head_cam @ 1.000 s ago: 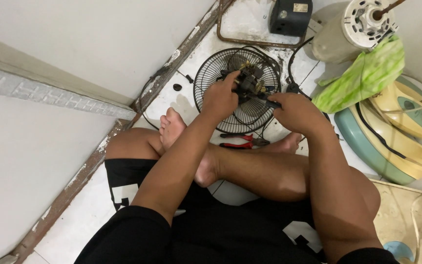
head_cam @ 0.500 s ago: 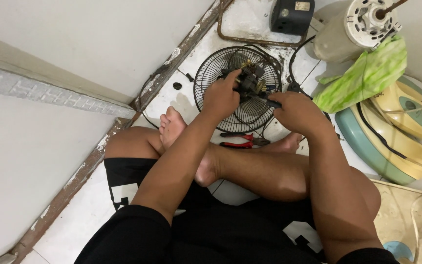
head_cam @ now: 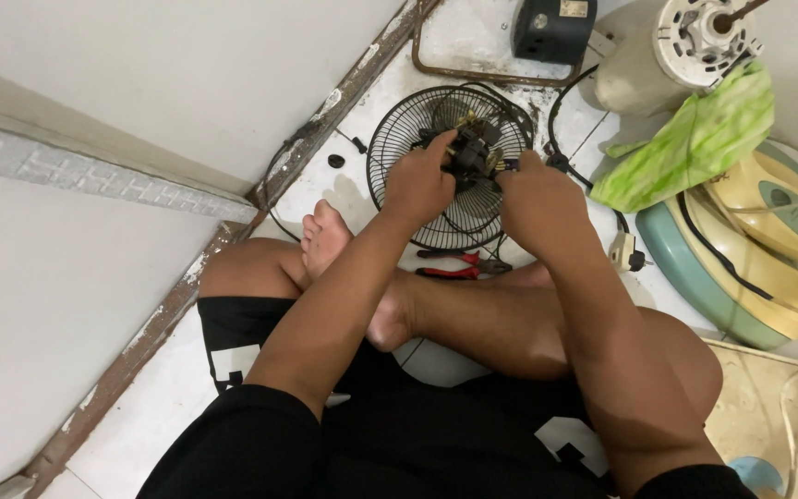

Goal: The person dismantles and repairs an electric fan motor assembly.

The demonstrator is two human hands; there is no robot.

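- left hand (head_cam: pixel 420 188) centre-top of frame, fingers curled onto the small dark fan motor (head_cam: pixel 475 155); grip looks closed on it, partly hidden
- right hand (head_cam: pixel 536 199) just right of it, fingers bent against the motor's right side
- motor sits on the round black wire fan guard (head_cam: pixel 399 152) on the floor
- red-handled pliers (head_cam: pixel 454 268) below the guard, beside the bare foot (head_cam: pixel 325 238)
- green cloth (head_cam: pixel 695 139) upper right

One head-worn camera looks steeply down (close range) over crossed legs at the floor (head_cam: pixel 187 370)
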